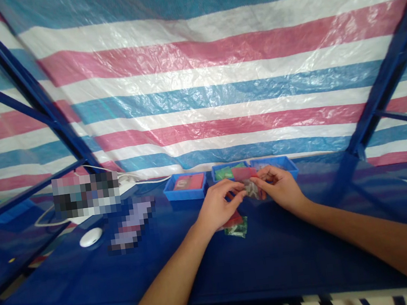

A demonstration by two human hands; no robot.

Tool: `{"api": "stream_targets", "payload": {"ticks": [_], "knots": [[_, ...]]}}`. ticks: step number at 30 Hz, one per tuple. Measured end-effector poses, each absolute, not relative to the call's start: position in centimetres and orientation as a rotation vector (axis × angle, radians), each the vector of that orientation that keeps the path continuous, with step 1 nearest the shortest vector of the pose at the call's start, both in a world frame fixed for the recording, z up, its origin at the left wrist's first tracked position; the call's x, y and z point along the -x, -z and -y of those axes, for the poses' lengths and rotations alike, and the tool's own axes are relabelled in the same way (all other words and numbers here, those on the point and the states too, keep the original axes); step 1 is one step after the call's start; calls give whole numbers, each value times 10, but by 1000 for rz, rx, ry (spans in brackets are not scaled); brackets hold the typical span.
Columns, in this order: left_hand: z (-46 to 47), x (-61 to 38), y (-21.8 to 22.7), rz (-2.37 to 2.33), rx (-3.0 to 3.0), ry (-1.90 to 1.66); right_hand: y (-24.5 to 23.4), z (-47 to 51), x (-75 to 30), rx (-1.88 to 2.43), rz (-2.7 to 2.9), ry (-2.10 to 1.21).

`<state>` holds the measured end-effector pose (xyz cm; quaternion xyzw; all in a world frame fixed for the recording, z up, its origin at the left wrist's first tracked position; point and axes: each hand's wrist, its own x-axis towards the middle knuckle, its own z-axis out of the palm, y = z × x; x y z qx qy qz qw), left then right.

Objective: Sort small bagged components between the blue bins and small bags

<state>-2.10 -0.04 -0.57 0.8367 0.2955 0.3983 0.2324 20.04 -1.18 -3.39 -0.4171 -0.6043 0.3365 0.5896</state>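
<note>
My left hand (pixel 220 204) and my right hand (pixel 280 187) meet over the middle of a blue table (pixel 130 277). Both pinch a small clear plastic packet (pixel 250 188), topped by a red card (pixel 242 173), between thumb and fingers. Beneath my left hand lie a red card and a green packet (pixel 238 227) flat on the table. Just behind my hands stand three shallow blue trays: one with red cards (pixel 186 185), one with green cards (pixel 228 170), and one (pixel 282 163) whose contents I cannot make out.
A white oval object (pixel 90 237) lies at the left of the table, with white cables (pixel 132 182) behind it. Blue metal frame bars (pixel 30 90) rise on both sides. A striped red, white and blue tarpaulin (pixel 215 71) closes off the back.
</note>
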Motion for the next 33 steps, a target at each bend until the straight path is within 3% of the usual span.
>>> {"api": "stream_targets", "payload": {"ticks": [10, 21, 33], "knots": [[3, 23, -1, -796, -2384, -972, 31, 22, -196, 860, 1687, -952], [-11, 27, 10, -911, -2125, -1092, 32, 8, -202, 946, 1338, -789], [-12, 27, 7, -817, -2028, -970, 36, 4, -203, 955, 1402, -872]]}}
